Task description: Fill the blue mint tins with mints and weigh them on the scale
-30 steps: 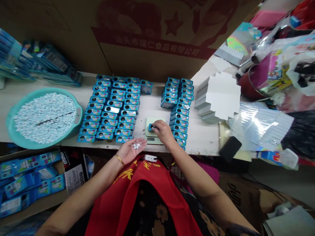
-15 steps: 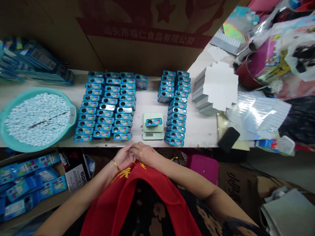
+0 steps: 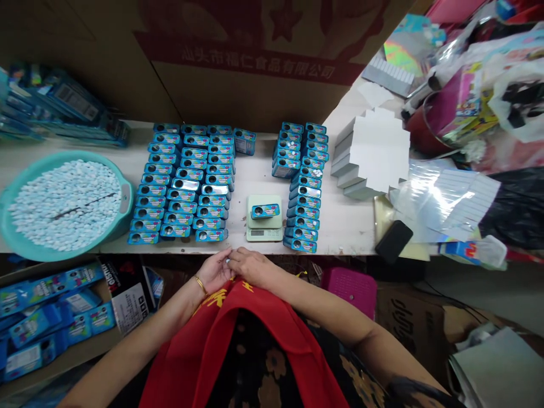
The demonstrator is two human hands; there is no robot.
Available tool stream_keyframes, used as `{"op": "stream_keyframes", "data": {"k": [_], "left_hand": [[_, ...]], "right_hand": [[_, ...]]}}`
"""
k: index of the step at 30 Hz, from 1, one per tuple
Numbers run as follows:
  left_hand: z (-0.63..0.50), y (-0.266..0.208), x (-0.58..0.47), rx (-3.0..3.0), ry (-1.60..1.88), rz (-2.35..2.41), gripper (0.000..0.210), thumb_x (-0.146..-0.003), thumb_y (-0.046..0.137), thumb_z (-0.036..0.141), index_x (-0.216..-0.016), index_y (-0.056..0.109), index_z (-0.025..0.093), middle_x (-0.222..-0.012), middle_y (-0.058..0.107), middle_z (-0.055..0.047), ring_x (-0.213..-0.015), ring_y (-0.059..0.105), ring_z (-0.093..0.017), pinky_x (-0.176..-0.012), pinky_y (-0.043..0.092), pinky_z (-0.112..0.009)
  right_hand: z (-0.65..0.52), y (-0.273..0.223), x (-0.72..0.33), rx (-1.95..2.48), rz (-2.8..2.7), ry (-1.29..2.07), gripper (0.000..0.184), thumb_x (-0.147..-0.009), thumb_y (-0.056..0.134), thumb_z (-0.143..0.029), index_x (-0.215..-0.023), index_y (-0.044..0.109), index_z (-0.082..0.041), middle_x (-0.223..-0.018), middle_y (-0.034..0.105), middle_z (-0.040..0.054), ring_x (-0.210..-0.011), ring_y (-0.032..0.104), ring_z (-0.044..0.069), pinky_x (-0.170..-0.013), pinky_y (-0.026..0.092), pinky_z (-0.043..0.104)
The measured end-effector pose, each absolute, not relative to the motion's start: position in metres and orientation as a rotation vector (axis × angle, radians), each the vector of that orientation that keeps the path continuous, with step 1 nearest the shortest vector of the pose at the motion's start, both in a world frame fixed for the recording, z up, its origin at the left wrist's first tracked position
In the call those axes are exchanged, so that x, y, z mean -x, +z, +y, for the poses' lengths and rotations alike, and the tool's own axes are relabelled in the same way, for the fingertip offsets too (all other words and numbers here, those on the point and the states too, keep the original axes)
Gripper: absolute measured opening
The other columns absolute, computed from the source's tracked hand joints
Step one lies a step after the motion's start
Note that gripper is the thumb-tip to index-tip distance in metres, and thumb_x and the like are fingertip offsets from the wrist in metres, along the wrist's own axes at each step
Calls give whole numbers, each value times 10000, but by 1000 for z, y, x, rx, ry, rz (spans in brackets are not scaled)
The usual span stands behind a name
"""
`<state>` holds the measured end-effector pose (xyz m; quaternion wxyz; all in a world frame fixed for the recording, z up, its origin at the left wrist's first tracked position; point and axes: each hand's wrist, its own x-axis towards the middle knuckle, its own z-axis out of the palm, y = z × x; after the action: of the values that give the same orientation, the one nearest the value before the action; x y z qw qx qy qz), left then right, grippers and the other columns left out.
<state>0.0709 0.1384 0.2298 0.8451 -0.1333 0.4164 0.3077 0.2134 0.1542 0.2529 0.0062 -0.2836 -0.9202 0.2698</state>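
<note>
My left hand, with a gold bangle at the wrist, rests in front of the table edge over the red apron. Against it lies my right hand, the fingers of both meeting and curled together. A tiny pale spot shows between the fingertips, too small to name. Just beyond them stands a pale green digital scale with one blue box lying on it. Blue boxes with round dark windows stand in columns to the left. More blue boxes line up right of the scale, some with white tablets on top.
At far left sits a turquoise basin full of pale tablets. A large cardboard carton closes off the back. Stacked white card trays, a black phone and plastic bags are on the right. A pink stool stands below.
The view has shifted very slightly. My hands stay together in the same place with only a small movement of the fingers, and the boxes and scale have not moved.
</note>
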Motion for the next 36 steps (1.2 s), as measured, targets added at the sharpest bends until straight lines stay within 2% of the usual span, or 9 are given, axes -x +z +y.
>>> {"op": "stream_keyframes", "data": {"k": [10, 15, 18, 22, 25, 28, 32, 36], "left_hand": [[144, 234, -79, 247, 600, 929, 198, -841, 386, 148, -762, 551, 73, -677, 632, -81, -593, 608, -130, -626, 495, -254], [147, 231, -83, 224, 573, 953, 187, -831, 407, 145, -753, 561, 72, -650, 629, -82, -566, 601, -127, -604, 504, -256], [149, 229, -82, 206, 576, 997, 168, -819, 425, 129, -802, 580, 67, -720, 649, -110, -649, 625, -143, -635, 508, -243], [153, 229, -76, 202, 596, 1024, 169, -811, 443, 136, -833, 591, 58, -752, 654, -129, -666, 633, -155, -604, 510, -219], [154, 231, -67, 244, 653, 1058, 154, -807, 458, 143, -803, 589, 63, -729, 649, -122, -638, 629, -145, -584, 510, -209], [153, 234, -56, 298, 720, 1105, 129, -804, 476, 149, -784, 583, 79, -724, 647, -109, -629, 626, -130, -574, 509, -196], [149, 239, -43, 337, 819, 1170, 119, -803, 484, 151, -797, 580, 80, -713, 644, -97, -602, 619, -118, -558, 507, -192], [145, 245, -38, 381, 880, 1257, 102, -800, 480, 119, -797, 576, 83, -710, 646, -97, -605, 622, -119, -549, 506, -186]], "right_hand": [[150, 235, -220, 911, -2753, 899, 106, -829, 475, -197, -881, 562, -165, -893, 564, 48, -790, 475, 140, -649, 414, 240], [155, 241, -238, 879, -2604, 865, 168, -840, 455, -219, -943, 581, -179, -911, 584, 40, -835, 495, 138, -727, 423, 245], [179, 248, -266, 1151, -2368, 668, 243, -842, 442, -238, -1045, 548, -154, -1027, 553, 83, -962, 462, 169, -841, 395, 298], [221, 245, -296, 1484, -2365, 552, 488, -768, 550, -252, -1228, 408, -173, -1238, 421, 113, -1097, 370, 246, -900, 345, 409], [249, 237, -299, 1459, -2515, 616, 414, -783, 514, -206, -1190, 441, -179, -1154, 479, 91, -1028, 414, 219, -866, 370, 363], [285, 233, -291, 1467, -2498, 534, 338, -811, 470, -222, -1145, 469, -167, -1077, 508, 83, -971, 433, 201, -836, 383, 325], [358, 229, -269, 1578, -2390, 344, 330, -806, 472, -221, -1130, 482, -164, -1067, 509, 92, -952, 436, 211, -805, 380, 319], [420, 216, -235, 1640, -2360, 341, 342, -807, 456, -198, -1148, 479, -177, -1125, 495, 84, -963, 429, 201, -772, 385, 297]]}}
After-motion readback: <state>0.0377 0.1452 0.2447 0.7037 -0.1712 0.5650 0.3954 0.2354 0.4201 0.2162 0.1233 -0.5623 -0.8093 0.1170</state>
